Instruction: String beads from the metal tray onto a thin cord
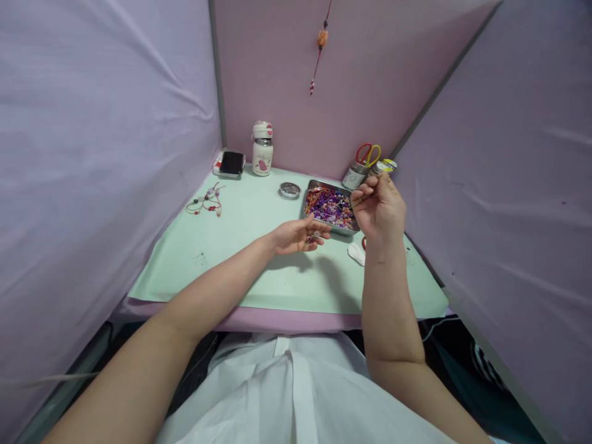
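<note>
My left hand (pixel 296 237) is held palm up over the table, its fingers loosely curled. Small clear and dark beads (pixel 316 234) show at its fingers. It is just in front of a metal tray (pixel 343 231) full of purple, orange and white beads (pixel 330 206). My right hand (pixel 382 206) is raised higher, beyond the tray's right side, with thumb and forefinger pinched together. What it pinches is too fine to make out. Below this hand lies a white object (pixel 356 253), partly hidden by my right forearm, with a red loop beside it.
A round tin (pixel 290 190), a white bottle (pixel 263 154) and a dark flat case (pixel 232 163) stand toward the back. Beaded cords (pixel 208 201) lie at left. Scissors (pixel 369 154) rise from a jar (pixel 354 176). A beaded string (pixel 322 38) hangs against the back wall. Fabric walls enclose the table.
</note>
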Demonstrator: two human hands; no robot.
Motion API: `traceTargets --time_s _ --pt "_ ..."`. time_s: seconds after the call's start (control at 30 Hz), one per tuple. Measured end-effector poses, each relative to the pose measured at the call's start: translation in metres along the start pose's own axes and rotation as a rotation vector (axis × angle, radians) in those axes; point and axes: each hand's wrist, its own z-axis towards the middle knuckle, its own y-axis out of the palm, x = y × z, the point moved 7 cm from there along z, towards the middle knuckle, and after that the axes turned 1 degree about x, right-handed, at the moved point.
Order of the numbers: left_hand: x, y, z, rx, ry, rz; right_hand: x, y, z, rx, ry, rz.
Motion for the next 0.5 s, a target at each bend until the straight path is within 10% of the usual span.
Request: traceTargets --time_s 0.2,0.5 --pt "-0.001 -0.011 0.003 0.145 0.057 0.144 0.003 -0.031 -0.005 0.097 0.009 0.022" --pt "0.043 -0.057 -0.013 0.444 0.310 0.946 0.039 -0.079 -0.028 0.187 0.056 -0.314"
